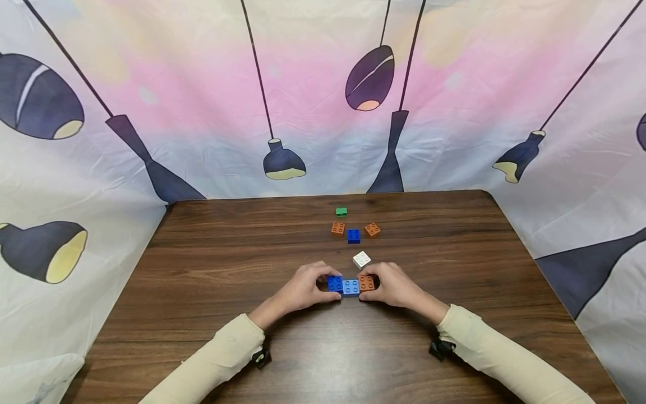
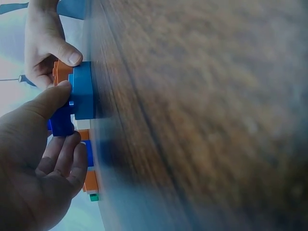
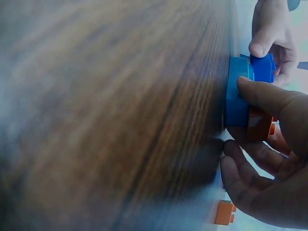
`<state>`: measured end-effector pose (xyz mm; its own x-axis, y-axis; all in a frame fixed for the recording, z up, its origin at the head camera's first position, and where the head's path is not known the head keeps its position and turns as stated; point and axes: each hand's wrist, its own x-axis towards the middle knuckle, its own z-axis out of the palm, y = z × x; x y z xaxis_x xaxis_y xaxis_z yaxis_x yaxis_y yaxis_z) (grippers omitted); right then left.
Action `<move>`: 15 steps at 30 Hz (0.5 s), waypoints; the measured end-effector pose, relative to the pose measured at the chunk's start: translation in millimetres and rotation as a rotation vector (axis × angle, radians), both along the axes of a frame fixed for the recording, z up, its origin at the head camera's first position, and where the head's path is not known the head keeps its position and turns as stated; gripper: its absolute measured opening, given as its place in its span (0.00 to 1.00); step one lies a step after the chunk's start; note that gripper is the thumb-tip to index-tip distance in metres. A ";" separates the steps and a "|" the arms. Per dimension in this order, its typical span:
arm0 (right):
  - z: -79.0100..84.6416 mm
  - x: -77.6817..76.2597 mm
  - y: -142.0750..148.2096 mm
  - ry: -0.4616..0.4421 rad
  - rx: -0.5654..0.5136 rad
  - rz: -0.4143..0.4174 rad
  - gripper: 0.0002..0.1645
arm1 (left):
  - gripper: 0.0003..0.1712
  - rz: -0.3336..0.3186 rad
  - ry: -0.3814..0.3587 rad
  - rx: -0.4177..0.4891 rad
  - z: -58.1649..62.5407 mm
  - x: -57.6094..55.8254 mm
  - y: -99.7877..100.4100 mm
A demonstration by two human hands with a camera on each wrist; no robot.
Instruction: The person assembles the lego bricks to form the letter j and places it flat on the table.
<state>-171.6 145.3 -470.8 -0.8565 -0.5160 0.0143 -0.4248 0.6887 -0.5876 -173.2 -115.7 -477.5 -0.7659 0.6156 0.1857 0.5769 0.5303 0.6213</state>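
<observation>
A light blue brick (image 1: pixel 350 288) lies on the table, its middle studs showing in the head view. On its left end a dark blue brick (image 1: pixel 335 283) is pinched between thumb and fingers of my left hand (image 1: pixel 305 287). My right hand (image 1: pixel 396 285) pinches an orange brick (image 1: pixel 367 283) at the other end. From the wrist views, both the dark blue brick (image 2: pixel 61 120) and the orange brick (image 3: pixel 260 126) sit higher than the light blue brick (image 3: pixel 237 96). Whether their studs are fully pressed together I cannot tell.
Just beyond my hands lies a white brick (image 1: pixel 361 259). Farther back are another dark blue brick (image 1: pixel 354 235), an orange brick (image 1: pixel 338 228) at its left, a second orange brick (image 1: pixel 372 229) at its right, and a green brick (image 1: pixel 341 211). A patterned cloth (image 1: pixel 323 112) hangs behind the wooden table (image 1: pixel 227 252).
</observation>
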 end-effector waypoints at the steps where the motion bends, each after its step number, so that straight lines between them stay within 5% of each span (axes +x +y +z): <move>1: 0.0 -0.1 0.1 -0.001 0.002 -0.001 0.20 | 0.23 -0.001 -0.001 -0.002 0.0 -0.1 0.0; 15: -2.4 -0.2 0.2 -0.005 0.003 -0.005 0.20 | 0.23 0.006 0.000 -0.040 0.8 0.7 4.6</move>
<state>-171.7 145.5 -473.2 -0.8592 -0.5115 0.0082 -0.4181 0.6928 -0.5876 -172.4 -111.0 -476.6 -0.7694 0.6181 0.1610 0.5737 0.5579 0.5997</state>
